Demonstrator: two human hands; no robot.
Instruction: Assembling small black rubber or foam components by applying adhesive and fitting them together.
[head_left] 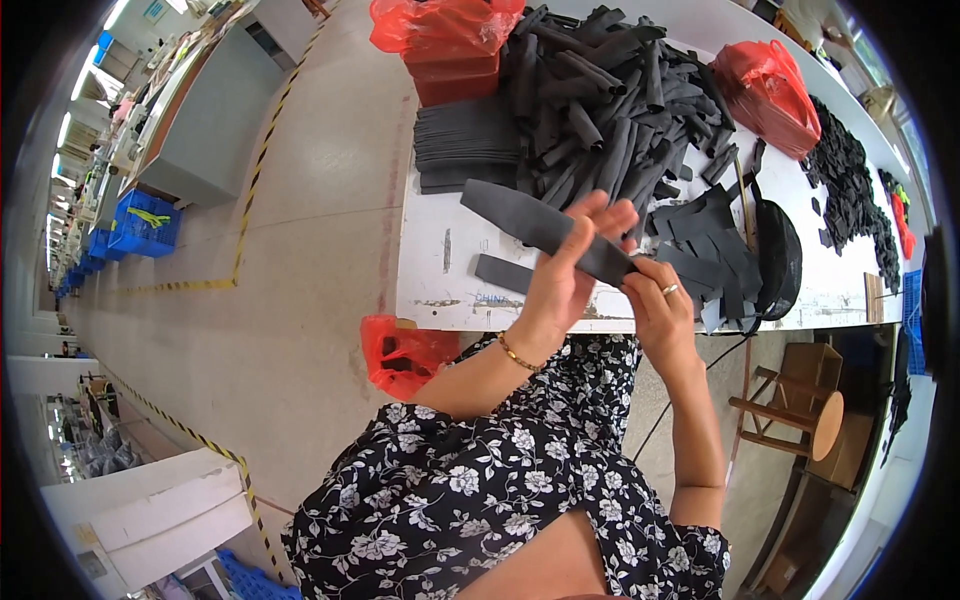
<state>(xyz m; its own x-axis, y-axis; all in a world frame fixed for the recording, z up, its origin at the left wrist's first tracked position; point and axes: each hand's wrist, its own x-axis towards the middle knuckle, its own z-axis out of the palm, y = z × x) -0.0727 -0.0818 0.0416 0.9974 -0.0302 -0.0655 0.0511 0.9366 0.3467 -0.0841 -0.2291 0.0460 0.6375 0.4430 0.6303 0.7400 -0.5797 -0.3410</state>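
Observation:
A long dark grey strip of fabric or foam, tapered at its far-left end, is held slantwise above the near part of the white table. My left hand lies across its middle, thumb over the top and the other fingers stretched out behind. At the near-right end, my right hand pinches the strip between thumb and fingers. A shorter grey strip lies on the table left of my left hand. Beyond my hands rises a big heap of curled strips, with a neat stack of flat strips to its left.
Flat grey pieces lie beside a black rounded object on the right. Red plastic bags stand at the back left, and another red bag at the back right. A wooden stool is at the lower right.

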